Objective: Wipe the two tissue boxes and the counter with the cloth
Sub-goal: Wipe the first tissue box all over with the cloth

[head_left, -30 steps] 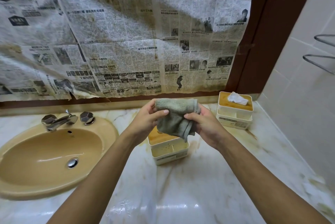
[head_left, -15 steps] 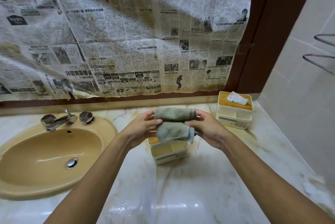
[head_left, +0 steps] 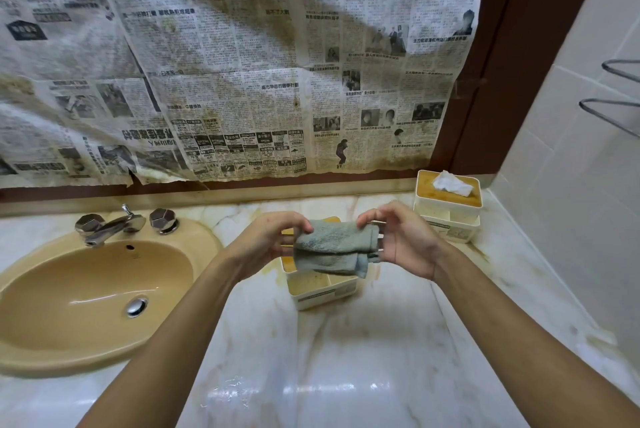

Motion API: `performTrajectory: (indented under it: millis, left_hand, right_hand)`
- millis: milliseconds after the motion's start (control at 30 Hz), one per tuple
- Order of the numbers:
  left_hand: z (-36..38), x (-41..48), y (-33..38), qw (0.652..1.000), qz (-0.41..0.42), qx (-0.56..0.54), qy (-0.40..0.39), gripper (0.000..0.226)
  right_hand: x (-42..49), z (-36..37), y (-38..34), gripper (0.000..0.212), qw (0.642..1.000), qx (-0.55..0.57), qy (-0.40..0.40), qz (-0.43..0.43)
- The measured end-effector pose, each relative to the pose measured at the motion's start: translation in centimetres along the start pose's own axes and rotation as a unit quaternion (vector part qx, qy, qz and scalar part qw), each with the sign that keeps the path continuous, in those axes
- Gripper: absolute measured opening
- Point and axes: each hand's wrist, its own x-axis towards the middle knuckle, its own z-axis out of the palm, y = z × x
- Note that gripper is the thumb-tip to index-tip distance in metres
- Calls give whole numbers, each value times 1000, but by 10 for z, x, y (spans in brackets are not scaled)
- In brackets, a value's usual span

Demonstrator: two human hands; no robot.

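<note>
Now | left hand (head_left: 268, 242), right hand (head_left: 407, 242): fingers (head_left: 305, 227) pinch 1 cloth (head_left: 332, 247) | near tissue box (head_left: 322, 292) + corner tissue box (head_left: 446, 216) = 2

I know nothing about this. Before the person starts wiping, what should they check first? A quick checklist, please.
1. Grip on the cloth: ok, the left hand and right hand pinch its upper corners.
2. Folded into a pad: ok, it hangs doubled over.
3. Reach to the near tissue box: ok, it sits right below the hands.
4. Clear top on the far tissue box: not ok, a white tissue sticks out.
5. Dampness of the cloth: cannot tell.
6. Clean counter: not ok, yellowish stains show around both boxes.
</note>
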Motion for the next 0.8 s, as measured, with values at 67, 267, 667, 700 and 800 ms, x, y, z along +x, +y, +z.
performTrajectory:
  millis: [67,267,667,700,800]
  left_hand:
    - [0,1,-3,998,49,43,3,15]
    - [1,-2,1,995,83,58,4,46]
    - [3,-6,-13,996,-72,53,-9,11]
    - [0,-7,-12,996,-59,59,-10,14]
    - [-7,-7,-11,997,-21,68,-3,30]
  right_hand:
    - [1,6,3,30,998,-49,38,-16]
    - [2,18,11,48,988,-139,62,-21]
    - [7,26,15,30,990,-140,28,-11]
    - [7,25,12,33,989,-141,34,-16]
    - [11,22,8,44,990,-124,52,-27]
